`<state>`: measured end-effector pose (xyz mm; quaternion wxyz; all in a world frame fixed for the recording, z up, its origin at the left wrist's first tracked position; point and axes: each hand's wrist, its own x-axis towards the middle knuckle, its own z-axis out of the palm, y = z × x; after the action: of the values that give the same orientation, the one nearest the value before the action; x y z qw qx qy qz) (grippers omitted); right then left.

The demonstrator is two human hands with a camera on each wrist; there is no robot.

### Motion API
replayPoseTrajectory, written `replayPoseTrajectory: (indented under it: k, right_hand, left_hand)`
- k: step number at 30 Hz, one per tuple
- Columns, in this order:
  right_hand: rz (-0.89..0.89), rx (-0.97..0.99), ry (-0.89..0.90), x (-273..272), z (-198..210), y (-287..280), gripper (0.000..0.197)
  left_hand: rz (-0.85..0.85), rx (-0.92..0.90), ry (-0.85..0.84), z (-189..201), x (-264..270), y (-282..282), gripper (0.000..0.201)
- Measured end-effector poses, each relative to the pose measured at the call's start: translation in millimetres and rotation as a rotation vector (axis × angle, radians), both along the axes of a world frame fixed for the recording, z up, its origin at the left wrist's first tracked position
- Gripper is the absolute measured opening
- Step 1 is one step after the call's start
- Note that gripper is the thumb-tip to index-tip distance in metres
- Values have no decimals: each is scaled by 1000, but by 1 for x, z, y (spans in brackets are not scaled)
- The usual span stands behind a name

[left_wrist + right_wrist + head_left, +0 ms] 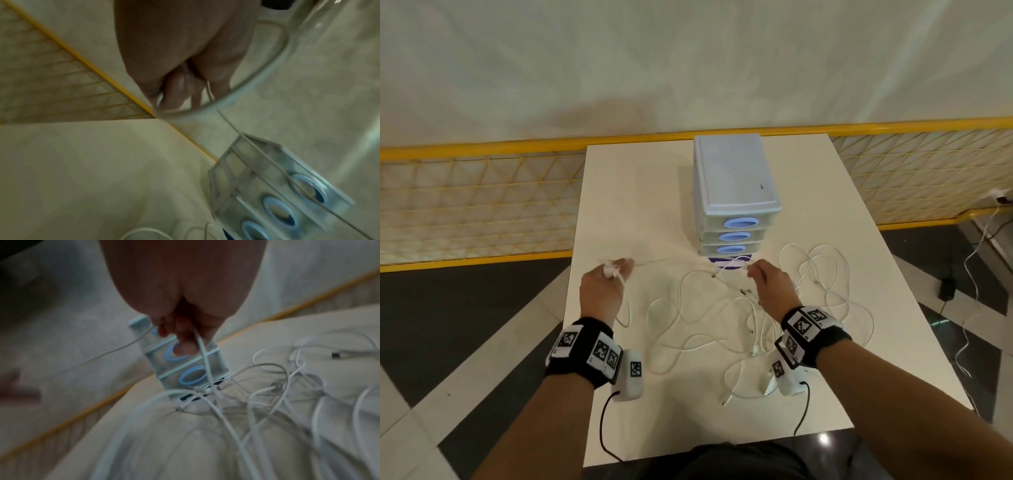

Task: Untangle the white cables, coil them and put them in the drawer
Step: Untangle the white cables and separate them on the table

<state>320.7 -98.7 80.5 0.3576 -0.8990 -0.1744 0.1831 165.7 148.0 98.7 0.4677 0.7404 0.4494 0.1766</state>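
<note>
meanwhile, at a white table (619,192) in the middle of the head view, a person works both bare hands over a tangle of white cables (722,329). the left hand (604,286), left of centre, has its fingers curled round a small bundle of cable, with a loop hanging down beside the wrist toward the table. the right hand (770,286), just right of centre, pinches a strand of the same white cable between thumb and fingertips; a thin stretch of it runs nearly level between the two hands, lifted off the table. most of the cables lie loose on the tabletop in the lower centre and right of the frame, looping under and around the right wrist, with several plugs showing among them. behind the hands, at upper centre, stands a small pale set of drawers (734,192) with three blue oval handles facing the person, all three drawers pushed in. both wrists wear black bands with black-and-white square markers. a yellow mesh fence (465,202) crosses the frame behind the table, and a dark floor with pale stripes fills the lower left. the left wrist view, blurred, shows curled fingers (176,87) with cable arcing past them and the drawers at lower right; the right wrist view, also blurred, shows fingertips (183,335) nipping a strand in front of the drawers.
</note>
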Motion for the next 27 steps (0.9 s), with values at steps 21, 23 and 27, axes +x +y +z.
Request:
replayPoseTrajectory:
  k: [21,23,27]
  right_hand:
    - [427,-146,-32,-53,10,9,32]
    - [393,-211,-35,-38,7,-9,32]
    - [371,-199,-7,-23,7,-22,31]
  left_hand:
    - [93,-319,-177,12,12,-62,24]
    - [187,-326,-209,13,10,-45,25]
    - [186,-314,-275,15,9,-27,23]
